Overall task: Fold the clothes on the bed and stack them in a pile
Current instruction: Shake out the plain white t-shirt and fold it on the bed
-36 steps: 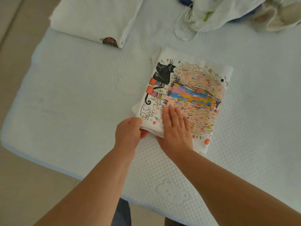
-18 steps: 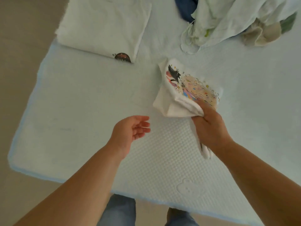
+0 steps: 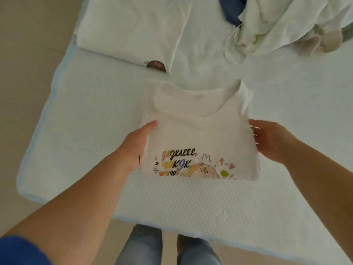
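folded white printed T-shirt [image 3: 198, 134] held between both hands above the mattress [image 3: 95, 121] (collar away from the person) | left hand [image 3: 137, 146] grips its left edge, thumb on top | right hand [image 3: 271, 140] holds right edge, fingers curled | folded white shirt [image 3: 131, 29] far-left | unfolded clothes heap [image 3: 282, 23] far-right

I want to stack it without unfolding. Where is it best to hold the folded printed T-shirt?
Probably hold the folded printed T-shirt by its two side edges, as the left hand and right hand do now, one from each side. It is a flat, limp rectangle, so support on both sides should keep the folds.
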Motion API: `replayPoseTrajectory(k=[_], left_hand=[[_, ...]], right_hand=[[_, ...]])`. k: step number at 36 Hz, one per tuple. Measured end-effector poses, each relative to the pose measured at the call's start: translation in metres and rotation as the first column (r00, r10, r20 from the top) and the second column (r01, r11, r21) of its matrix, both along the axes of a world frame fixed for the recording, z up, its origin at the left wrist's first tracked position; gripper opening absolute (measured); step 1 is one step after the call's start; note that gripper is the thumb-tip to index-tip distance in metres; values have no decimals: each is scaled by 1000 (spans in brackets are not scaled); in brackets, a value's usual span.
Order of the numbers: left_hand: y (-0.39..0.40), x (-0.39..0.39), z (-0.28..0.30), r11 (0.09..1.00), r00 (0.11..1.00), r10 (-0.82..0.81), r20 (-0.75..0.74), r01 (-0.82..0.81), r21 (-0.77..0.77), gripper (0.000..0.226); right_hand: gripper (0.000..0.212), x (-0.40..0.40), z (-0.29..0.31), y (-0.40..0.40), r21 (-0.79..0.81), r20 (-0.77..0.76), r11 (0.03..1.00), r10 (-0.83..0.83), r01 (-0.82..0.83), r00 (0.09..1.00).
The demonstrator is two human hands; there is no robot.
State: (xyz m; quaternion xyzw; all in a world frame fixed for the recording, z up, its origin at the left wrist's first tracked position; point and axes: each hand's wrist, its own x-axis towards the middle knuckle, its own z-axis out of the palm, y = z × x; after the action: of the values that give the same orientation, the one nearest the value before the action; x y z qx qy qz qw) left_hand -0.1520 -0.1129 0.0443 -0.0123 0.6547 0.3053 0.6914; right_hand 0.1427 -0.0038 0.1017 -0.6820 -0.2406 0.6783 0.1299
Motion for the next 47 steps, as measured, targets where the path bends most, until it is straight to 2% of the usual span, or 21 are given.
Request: replayPoseTrajectory(k=[1,3,5,7,10,12,14,16,19,23,27,31,35,38,41,43,45,47], left_hand=[[-2,2,-13,998,990,-56,-128,53,-27,28],[-9,8,-35,980,903,-199,-382,195,-48,28],[-18,12,-44,971,828,-218,-517,236,-32,29],[-28,19,-46,973,810,-204,-550,232,-20,30],[-46,31,-47,970,776,-232,-587,230,-79,30],[-56,42,-44,965,758,-259,-599,222,-137,38],[-62,53,-40,968,718,-250,-649,203,-148,35],[-66,61,-36,983,634,-184,-751,139,-123,22],[-68,64,-32,998,569,-62,-820,33,-53,23],[-65,63,-35,986,577,-163,-800,126,-110,17],[-63,58,-34,997,639,-60,-767,-5,-82,15],[-70,61,-27,1000,623,-16,-782,-5,-25,19],[-79,66,-27,989,652,-147,-744,82,-123,19],[-70,62,-31,981,638,-193,-745,107,-163,18],[-58,58,-32,987,707,-152,-690,76,-139,26],[-52,55,-31,989,757,-141,-638,75,-130,35],[-43,52,-30,992,813,-85,-576,13,-127,33],[-32,49,-27,984,895,61,-441,-128,-123,29]], right_hand=[[11,2,-21,-2,-20,51,1000,5,-4,999],[8,6,-60,-9,-11,175,999,42,-41,984],[24,7,-84,-16,55,293,993,86,-107,952],[44,7,-94,-27,87,378,983,118,-162,918],[54,7,-97,-44,84,454,968,173,-235,874],[52,8,-100,-56,59,491,951,236,-302,839],[50,9,-99,-65,50,521,933,280,-356,807],[48,12,-99,-70,60,533,921,296,-384,793],[43,17,-101,-72,88,543,914,289,-395,788],[31,22,-100,-76,116,539,902,294,-415,790],[27,25,-98,-82,102,504,897,326,-430,800],[32,31,-99,-77,79,497,907,323,-413,805],[34,37,-102,-73,30,510,887,383,-461,770],[31,37,-101,-68,2,505,864,434,-503,746],[24,37,-100,-66,-37,490,838,490,-544,721],[19,38,-100,-65,-52,467,846,491,-531,735],[18,37,-97,-61,-48,395,905,406,-423,824],[25,33,-91,-58,-32,328,949,306,-313,894]])
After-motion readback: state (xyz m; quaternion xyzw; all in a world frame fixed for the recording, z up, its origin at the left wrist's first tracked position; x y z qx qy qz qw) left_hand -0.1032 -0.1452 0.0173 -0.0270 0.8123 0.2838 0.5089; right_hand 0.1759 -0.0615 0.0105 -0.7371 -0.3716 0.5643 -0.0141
